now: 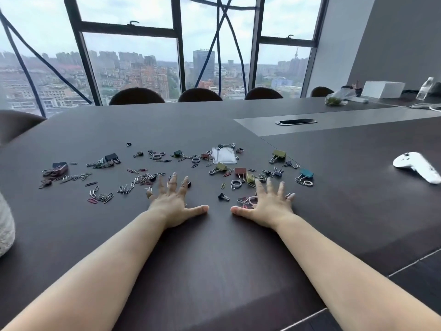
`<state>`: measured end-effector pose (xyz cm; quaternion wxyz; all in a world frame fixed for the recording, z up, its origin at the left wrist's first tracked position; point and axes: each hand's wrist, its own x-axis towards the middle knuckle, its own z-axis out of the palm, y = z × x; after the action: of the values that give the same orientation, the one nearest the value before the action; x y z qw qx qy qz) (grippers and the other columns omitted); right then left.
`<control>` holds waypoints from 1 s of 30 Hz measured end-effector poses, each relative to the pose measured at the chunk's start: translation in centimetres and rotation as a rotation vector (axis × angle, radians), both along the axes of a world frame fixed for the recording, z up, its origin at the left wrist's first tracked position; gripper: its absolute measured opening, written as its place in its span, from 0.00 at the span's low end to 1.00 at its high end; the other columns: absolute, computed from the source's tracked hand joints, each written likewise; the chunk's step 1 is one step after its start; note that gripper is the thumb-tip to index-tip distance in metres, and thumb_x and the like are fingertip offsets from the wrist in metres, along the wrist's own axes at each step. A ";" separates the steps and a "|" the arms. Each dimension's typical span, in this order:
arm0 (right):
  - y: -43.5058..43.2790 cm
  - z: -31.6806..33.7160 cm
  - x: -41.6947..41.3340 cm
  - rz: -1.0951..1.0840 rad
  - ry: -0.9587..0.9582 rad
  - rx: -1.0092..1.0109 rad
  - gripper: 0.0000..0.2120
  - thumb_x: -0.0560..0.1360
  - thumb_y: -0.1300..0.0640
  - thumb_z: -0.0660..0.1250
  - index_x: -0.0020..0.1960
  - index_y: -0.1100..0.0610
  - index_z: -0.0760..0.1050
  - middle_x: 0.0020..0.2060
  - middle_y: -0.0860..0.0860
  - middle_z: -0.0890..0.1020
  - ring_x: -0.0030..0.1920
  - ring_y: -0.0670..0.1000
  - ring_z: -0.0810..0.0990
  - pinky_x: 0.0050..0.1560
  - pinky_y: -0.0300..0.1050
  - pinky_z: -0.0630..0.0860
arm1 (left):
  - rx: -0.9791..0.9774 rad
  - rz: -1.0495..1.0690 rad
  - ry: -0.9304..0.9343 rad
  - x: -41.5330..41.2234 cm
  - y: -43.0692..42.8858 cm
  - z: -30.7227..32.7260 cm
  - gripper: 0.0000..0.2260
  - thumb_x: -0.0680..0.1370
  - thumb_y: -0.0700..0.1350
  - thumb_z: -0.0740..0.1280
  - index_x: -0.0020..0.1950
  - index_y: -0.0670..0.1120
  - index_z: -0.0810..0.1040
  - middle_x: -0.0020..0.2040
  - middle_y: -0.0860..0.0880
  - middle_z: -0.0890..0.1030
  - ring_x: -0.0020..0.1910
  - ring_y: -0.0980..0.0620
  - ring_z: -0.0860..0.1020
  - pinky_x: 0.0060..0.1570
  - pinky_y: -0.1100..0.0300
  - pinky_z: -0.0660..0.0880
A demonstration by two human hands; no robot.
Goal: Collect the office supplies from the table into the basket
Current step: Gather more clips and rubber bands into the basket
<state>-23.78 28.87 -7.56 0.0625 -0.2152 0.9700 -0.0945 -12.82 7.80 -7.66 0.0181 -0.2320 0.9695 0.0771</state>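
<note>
Two hands flat on the table: left hand and right hand, palms down, fingers straight and fanned wide, holding nothing. Judgement: spread like this to rake loose bits together rather than pick one by one; nothing gathered yet, so task at its start. Supplies lie in a band across the table at and just beyond the fingertips, long axis of band running L–R. L side mostly paper clips, some chained; L fingertips reach in among them. R side mostly binder clips w/ key rings; R hand lies over a pink ring and a few clips on its thumb side. Badge holder at far middle, lying flat, clip end pointing away toward the windows, so long axis approx. near–far (foreshortened, not certain). Olive clip and teal clip: wire handles point near-left, bodies far-right. Basket not identified; pale fuzzy object at L edge may be it, cannot tell. White controller lies well apart at R; prob. not a supply.
</note>
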 end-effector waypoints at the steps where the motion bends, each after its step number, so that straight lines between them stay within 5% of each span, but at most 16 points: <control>1: -0.5 0.1 -0.8 -0.019 -0.003 -0.003 0.56 0.59 0.21 0.56 0.75 0.47 0.38 0.76 0.53 0.39 0.74 0.63 0.35 0.70 0.69 0.39 | 0.001 0.038 -0.009 -0.8 -0.4 0.1 0.48 0.64 0.77 0.52 0.75 0.56 0.38 0.77 0.51 0.36 0.74 0.41 0.33 0.69 0.34 0.38; 9: -5.2 0.0 -7.4 -0.003 0.008 -0.016 0.54 0.57 0.20 0.55 0.74 0.42 0.39 0.76 0.52 0.42 0.75 0.63 0.38 0.69 0.72 0.42 | 0.022 0.107 -0.001 -6.7 -3.7 0.3 0.43 0.66 0.76 0.53 0.75 0.60 0.41 0.77 0.51 0.39 0.75 0.39 0.37 0.69 0.32 0.43; 12: -6.1 -0.3 -8.5 0.032 0.042 -0.038 0.49 0.60 0.21 0.54 0.74 0.43 0.49 0.76 0.51 0.52 0.76 0.60 0.47 0.70 0.67 0.45 | 0.029 0.159 -0.012 -8.2 -4.8 -0.1 0.42 0.67 0.76 0.51 0.75 0.59 0.43 0.78 0.50 0.43 0.75 0.37 0.40 0.69 0.33 0.44; 15: -6.3 -0.6 -8.7 0.126 0.170 -0.109 0.36 0.66 0.26 0.56 0.67 0.46 0.66 0.69 0.50 0.68 0.70 0.55 0.63 0.68 0.56 0.59 | -0.024 0.092 0.055 -8.7 -5.1 -0.3 0.37 0.70 0.72 0.53 0.75 0.55 0.55 0.77 0.48 0.54 0.75 0.40 0.51 0.73 0.42 0.49; 19: -6.1 -0.5 -8.1 0.159 0.220 -0.146 0.29 0.68 0.30 0.59 0.63 0.46 0.70 0.62 0.50 0.73 0.65 0.55 0.67 0.64 0.53 0.65 | -0.085 -0.101 0.269 -8.2 -4.8 -0.3 0.23 0.75 0.63 0.58 0.66 0.54 0.70 0.69 0.50 0.68 0.69 0.47 0.62 0.69 0.54 0.60; 22: -6.1 -0.3 -7.7 0.177 0.219 -0.166 0.27 0.69 0.32 0.60 0.63 0.45 0.70 0.58 0.52 0.73 0.63 0.56 0.67 0.63 0.53 0.65 | -0.171 0.058 0.237 -8.0 -4.4 -0.4 0.32 0.71 0.69 0.58 0.71 0.55 0.63 0.74 0.48 0.57 0.73 0.44 0.51 0.71 0.47 0.51; 25: -6.0 -0.2 -7.6 0.167 0.203 -0.155 0.28 0.68 0.31 0.59 0.64 0.41 0.69 0.59 0.52 0.71 0.63 0.56 0.66 0.64 0.53 0.64 | -0.018 0.225 0.084 -8.0 -4.5 -0.2 0.39 0.69 0.73 0.54 0.75 0.57 0.50 0.77 0.47 0.47 0.75 0.37 0.42 0.70 0.36 0.43; 30: -6.2 -0.1 -7.6 0.192 0.193 -0.124 0.28 0.69 0.31 0.58 0.66 0.41 0.67 0.62 0.51 0.71 0.64 0.56 0.66 0.64 0.52 0.63 | -0.041 0.036 0.165 -8.0 -4.5 -0.2 0.29 0.74 0.66 0.56 0.70 0.51 0.65 0.72 0.47 0.64 0.71 0.44 0.59 0.70 0.48 0.58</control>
<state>-31.41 22.71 -7.67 -0.0356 -0.3186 0.9387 -0.1268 -20.77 3.28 -7.83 -0.0681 -0.2424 0.9647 0.0766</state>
